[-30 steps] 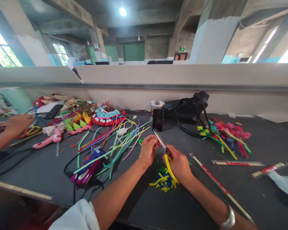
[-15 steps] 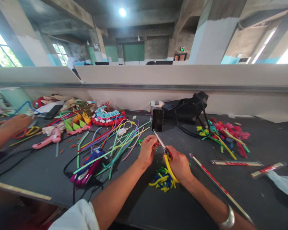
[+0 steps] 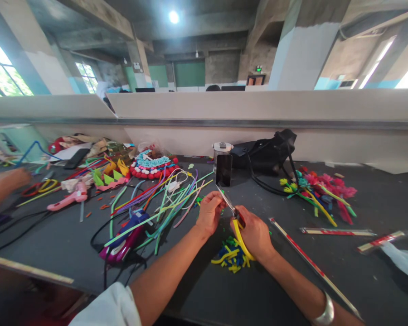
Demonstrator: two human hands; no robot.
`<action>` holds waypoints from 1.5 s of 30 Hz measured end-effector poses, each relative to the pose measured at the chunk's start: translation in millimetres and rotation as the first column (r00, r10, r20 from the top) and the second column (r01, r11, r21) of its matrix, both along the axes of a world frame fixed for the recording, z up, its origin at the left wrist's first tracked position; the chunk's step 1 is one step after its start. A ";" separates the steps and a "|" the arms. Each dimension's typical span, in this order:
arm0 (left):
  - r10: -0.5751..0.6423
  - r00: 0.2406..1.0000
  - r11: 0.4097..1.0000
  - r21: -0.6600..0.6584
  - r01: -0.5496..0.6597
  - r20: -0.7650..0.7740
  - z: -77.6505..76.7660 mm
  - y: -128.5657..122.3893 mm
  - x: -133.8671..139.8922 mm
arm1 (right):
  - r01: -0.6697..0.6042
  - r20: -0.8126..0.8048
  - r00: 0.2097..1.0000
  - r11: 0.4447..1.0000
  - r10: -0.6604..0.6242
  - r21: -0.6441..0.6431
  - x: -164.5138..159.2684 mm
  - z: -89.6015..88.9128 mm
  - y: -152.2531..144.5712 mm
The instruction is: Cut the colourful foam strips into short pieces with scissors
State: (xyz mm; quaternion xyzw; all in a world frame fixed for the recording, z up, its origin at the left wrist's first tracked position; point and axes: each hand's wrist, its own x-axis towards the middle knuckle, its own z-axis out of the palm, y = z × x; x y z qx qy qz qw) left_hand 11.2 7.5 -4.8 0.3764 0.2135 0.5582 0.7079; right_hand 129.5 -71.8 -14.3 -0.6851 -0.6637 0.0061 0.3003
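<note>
My right hand (image 3: 253, 231) is closed around a pair of scissors (image 3: 227, 200) with yellow handles, its blades pointing up and to the left. Beside the blades, my left hand (image 3: 209, 212) is pinched; whatever its fingertips hold is too small and hidden to make out. Below both hands lies a heap of short cut pieces (image 3: 233, 254) in yellow, blue and green. Small green bits (image 3: 199, 200) are scattered near my left hand. A dark phone (image 3: 223, 170) stands upright just beyond the scissor tips.
Left of my hands are long coloured fuzzy stems (image 3: 173, 203), a purple glue gun (image 3: 124, 244) and a pink glue gun (image 3: 71, 197). A black bag (image 3: 265, 156) and fuzzy flowers (image 3: 333, 192) are right. Chopsticks in wrappers (image 3: 313, 267) lie nearby. Another person's hand (image 3: 12, 179) is far left.
My hands and the scissors hold almost the same position. At the far left, the other person's hand has moved further left, away from the scissors lying there.
</note>
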 end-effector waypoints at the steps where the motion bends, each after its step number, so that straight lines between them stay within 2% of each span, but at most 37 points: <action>1: -0.002 1.000 1.000 0.005 0.002 0.000 -0.7 0.2 -0.2 | -0.005 -0.007 1.000 1.000 0.005 0.000 0.0 0.2 -0.2; 14: -0.004 1.000 0.999 0.034 0.005 -0.014 2.2 -1.5 -0.3 | -0.033 -0.024 0.999 0.999 0.033 -0.009 1.8 -0.5 0.8; 22: 0.002 1.000 1.000 0.013 -0.002 -0.020 0.0 0.2 -0.6 | 0.021 0.043 0.999 1.000 -0.020 -0.005 0.6 1.1 0.6; 37: -0.005 1.000 1.000 0.023 0.005 0.003 0.2 -1.1 -0.3 | -0.061 -0.079 0.995 0.998 0.061 -0.001 0.9 0.5 0.5; 45: -0.019 1.000 0.999 0.037 0.018 0.008 0.0 -2.5 -0.5 | -0.015 -0.003 1.000 1.000 0.015 -0.004 -0.7 -1.4 -0.6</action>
